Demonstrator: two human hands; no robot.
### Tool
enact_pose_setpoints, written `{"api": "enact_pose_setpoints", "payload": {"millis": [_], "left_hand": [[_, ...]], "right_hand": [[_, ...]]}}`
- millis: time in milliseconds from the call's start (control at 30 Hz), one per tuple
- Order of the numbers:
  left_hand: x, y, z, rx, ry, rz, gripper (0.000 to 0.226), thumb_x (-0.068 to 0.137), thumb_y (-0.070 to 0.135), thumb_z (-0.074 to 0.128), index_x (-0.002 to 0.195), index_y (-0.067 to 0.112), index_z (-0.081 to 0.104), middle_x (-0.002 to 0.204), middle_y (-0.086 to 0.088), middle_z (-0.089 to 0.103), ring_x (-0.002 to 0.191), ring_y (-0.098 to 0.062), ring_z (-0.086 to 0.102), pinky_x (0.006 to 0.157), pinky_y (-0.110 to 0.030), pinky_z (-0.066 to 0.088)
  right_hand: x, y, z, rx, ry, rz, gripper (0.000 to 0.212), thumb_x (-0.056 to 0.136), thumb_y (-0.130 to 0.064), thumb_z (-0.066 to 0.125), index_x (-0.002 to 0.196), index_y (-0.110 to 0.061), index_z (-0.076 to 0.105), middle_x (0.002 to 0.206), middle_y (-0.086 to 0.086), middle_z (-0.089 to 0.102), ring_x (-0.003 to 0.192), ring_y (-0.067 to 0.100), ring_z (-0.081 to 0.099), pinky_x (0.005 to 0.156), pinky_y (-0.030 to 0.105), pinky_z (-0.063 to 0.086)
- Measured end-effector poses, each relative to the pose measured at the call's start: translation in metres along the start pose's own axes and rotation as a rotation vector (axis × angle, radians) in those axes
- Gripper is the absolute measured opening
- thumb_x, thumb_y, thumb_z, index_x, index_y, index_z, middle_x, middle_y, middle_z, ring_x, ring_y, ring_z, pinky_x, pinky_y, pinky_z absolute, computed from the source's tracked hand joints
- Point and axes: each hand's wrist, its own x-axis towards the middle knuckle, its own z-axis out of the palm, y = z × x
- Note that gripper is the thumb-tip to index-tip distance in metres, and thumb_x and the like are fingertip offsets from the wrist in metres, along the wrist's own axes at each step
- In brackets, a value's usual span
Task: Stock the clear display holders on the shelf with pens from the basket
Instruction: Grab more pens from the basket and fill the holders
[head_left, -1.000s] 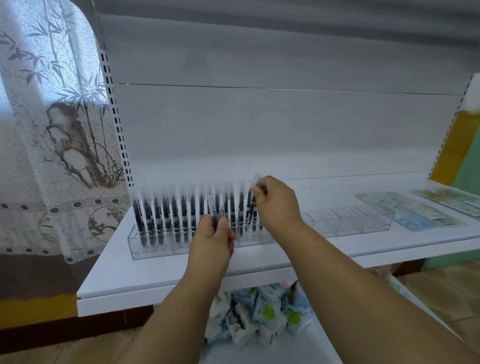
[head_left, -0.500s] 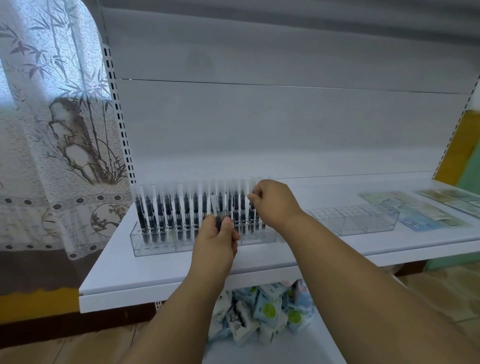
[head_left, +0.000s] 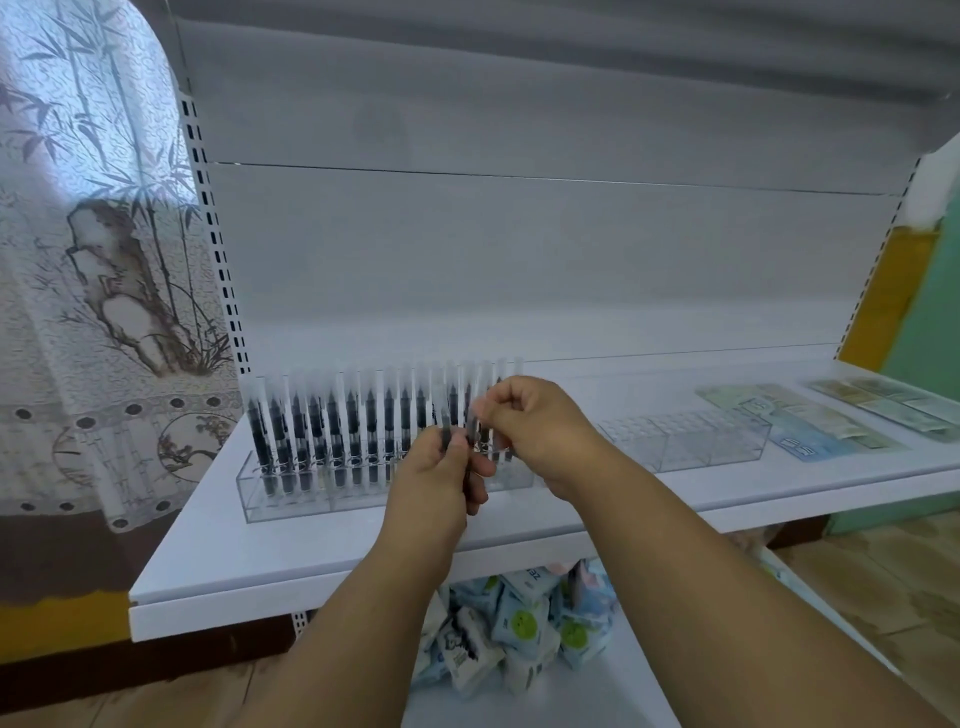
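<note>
A clear display holder stands on the white shelf, filled with several upright pens with black barrels and frosted caps. My left hand grips a few pens in front of the holder's right part. My right hand pinches the top of one of those pens just above my left hand. A second clear holder stands to the right with nothing in it. No basket is in view.
Flat printed packets lie at the shelf's right end. A lower shelf holds a pile of small blue and white packs. A patterned curtain hangs to the left of the shelf unit.
My right hand has come back from the pens at the holder's right end to the bundle in my left hand and now pinches one of its pens.
</note>
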Motion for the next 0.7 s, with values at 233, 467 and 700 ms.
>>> {"api": "enact_pose_setpoints", "payload": {"millis": [233,467,700], "left_hand": [[0.011,-0.006,-0.005,0.126,0.13,0.004,0.021,0.106,0.024,0.04,0.099,0.016,0.057,0.078,-0.005,0.067,0.052,-0.013,0.051,0.054,-0.031,0.043],[0.006,-0.006,-0.005,0.179,0.052,0.04,0.021,0.106,0.023,0.04,0.095,0.015,0.057,0.076,-0.005,0.065,0.055,-0.015,0.048,0.056,-0.03,0.041],[0.006,-0.007,-0.007,0.137,0.059,0.024,0.022,0.106,0.023,0.04,0.097,0.016,0.058,0.077,-0.006,0.065,0.054,-0.014,0.048,0.056,-0.03,0.041]], "right_hand": [[0.016,-0.008,-0.017,-0.058,0.402,-0.138,0.015,0.098,-0.025,0.056,0.087,-0.017,0.051,0.084,0.002,0.07,0.07,0.011,0.069,0.061,0.026,0.049],[0.014,0.0,-0.015,-0.374,0.484,-0.324,0.015,0.1,-0.026,0.052,0.09,-0.016,0.047,0.078,0.0,0.061,0.069,0.014,0.058,0.06,0.026,0.046],[0.018,-0.001,-0.009,-0.475,0.441,-0.369,0.016,0.1,-0.026,0.05,0.089,-0.016,0.044,0.072,-0.002,0.056,0.064,0.016,0.053,0.058,0.032,0.046]]}}
